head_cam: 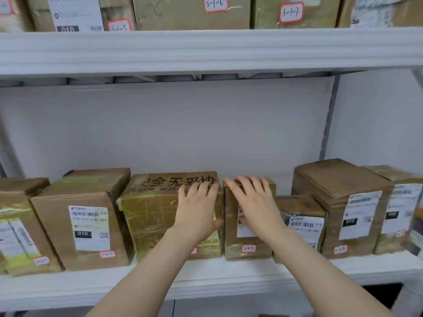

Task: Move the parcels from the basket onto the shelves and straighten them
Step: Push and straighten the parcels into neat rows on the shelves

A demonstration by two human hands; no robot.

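A row of brown cardboard parcels stands on the white middle shelf [206, 284]. My left hand [196, 207] lies flat with straight fingers on the front and top edge of a wide taped parcel [151, 216] with black printed characters. My right hand [251, 202] rests with spread fingers over the top front of a narrow parcel [233, 245] tagged 3-2-6, right beside the wide one. The two parcels touch side by side. The basket is not in view.
Labelled parcels [82, 225] fill the shelf to the left. A low parcel [302, 216] and taller ones [343, 202] stand to the right. The upper shelf [206, 49] carries more boxes tagged 3-1-6 and 3-1-7. A white back wall lies behind.
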